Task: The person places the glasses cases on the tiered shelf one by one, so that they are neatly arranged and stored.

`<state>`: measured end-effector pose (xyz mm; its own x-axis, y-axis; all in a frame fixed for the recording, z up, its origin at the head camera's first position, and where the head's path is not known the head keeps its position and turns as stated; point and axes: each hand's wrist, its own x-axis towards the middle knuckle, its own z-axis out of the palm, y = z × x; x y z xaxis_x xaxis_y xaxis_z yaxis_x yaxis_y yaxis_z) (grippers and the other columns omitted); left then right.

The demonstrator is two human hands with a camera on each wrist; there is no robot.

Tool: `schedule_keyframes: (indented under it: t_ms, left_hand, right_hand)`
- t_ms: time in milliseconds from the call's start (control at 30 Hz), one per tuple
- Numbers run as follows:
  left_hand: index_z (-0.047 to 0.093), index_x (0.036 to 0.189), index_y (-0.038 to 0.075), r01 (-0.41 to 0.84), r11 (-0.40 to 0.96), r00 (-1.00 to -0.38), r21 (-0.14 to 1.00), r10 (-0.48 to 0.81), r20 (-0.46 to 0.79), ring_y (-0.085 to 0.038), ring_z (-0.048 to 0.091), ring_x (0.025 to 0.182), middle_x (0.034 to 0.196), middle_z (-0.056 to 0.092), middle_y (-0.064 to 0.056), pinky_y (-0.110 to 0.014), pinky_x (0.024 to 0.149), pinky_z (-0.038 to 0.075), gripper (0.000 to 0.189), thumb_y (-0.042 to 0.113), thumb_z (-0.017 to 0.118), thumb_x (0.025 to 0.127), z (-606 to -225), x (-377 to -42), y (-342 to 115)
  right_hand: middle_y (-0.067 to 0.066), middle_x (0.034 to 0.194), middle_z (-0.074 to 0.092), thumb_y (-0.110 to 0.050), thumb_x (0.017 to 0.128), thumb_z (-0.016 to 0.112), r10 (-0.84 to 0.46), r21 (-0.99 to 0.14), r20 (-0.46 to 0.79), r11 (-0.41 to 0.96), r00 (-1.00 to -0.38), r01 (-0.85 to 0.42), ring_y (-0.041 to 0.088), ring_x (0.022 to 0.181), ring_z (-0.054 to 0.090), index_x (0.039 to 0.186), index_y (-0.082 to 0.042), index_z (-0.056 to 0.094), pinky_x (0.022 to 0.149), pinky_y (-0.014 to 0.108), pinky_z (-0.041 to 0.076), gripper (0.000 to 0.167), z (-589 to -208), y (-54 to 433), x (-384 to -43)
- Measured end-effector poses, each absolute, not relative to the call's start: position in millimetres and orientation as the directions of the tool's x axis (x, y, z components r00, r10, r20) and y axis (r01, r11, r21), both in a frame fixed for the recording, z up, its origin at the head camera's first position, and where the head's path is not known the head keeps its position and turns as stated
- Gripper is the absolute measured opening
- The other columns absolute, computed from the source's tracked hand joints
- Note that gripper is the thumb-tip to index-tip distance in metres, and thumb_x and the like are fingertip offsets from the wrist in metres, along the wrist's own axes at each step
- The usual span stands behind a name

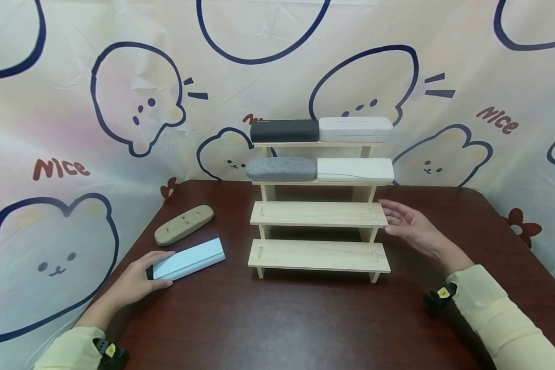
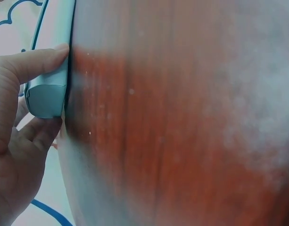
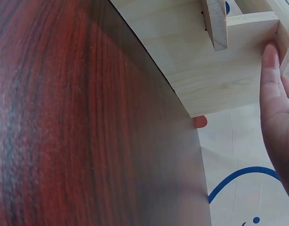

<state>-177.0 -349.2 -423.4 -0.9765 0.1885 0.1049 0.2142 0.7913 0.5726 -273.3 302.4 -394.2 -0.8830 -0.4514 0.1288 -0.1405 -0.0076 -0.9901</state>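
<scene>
sharing only the head view, hands [image 1: 143, 277] [image 1: 411, 228] differ: left pinches blue case [image 1: 192, 259], right relaxed.

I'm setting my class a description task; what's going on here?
A person's left hand grips a blue case, with an olive case just beyond it on the table. The right hand is at the right end of a stepped wooden stand. A black case and a white case sit on its top step, a grey case and another white one a step below.
</scene>
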Motion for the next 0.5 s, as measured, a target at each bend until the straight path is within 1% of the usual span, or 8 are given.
schedule_keyframes:
  t_ms: [200, 433, 500]
  left_hand:
    - [0.052, 0.137, 0.004, 0.231, 0.788, -0.973, 0.571, 0.195, 0.125, -0.042, 0.046, 0.118, 0.134, 0.049, -0.023, -0.063, 0.092, 0.038, 0.067, 0.012, 0.082, 0.077, -421.6, -176.3, -346.5]
    - [0.053, 0.138, 0.006, 0.246, 0.789, -0.969, 0.562, 0.195, 0.151, -0.035, 0.049, 0.112, 0.133, 0.051, -0.019, -0.055, 0.088, 0.042, 0.068, 0.015, 0.082, 0.077, -419.0, -177.1, -342.3]
    - [0.053, 0.138, 0.005, 0.251, 0.782, -0.968, 0.571, 0.198, 0.154, -0.036, 0.049, 0.111, 0.134, 0.051, -0.02, -0.054, 0.087, 0.043, 0.068, 0.015, 0.082, 0.077, -417.6, -177.5, -341.4]
  right_hand:
    - [0.0, 0.136, 0.051, 0.005, 0.092, 0.06, -0.44, -0.99, 0.121, 0.008, -0.89, -0.138, 0.011, 0.118, 0.057, 0.15, -0.005, 0.03, 0.094, 0.026, 0.048, 0.067, -394.6, 302.2, -273.7]
    - [0.0, 0.136, 0.052, 0.006, 0.091, 0.061, -0.444, -0.988, 0.133, 0.006, -0.886, -0.152, 0.013, 0.117, 0.057, 0.15, -0.003, 0.029, 0.093, 0.026, 0.048, 0.067, -394.3, 301.9, -274.6]
    - [0.001, 0.135, 0.052, 0.007, 0.091, 0.061, -0.447, -0.988, 0.139, 0.003, -0.884, -0.157, 0.013, 0.117, 0.058, 0.15, -0.003, 0.029, 0.093, 0.027, 0.048, 0.067, -394.6, 302.1, -275.1]
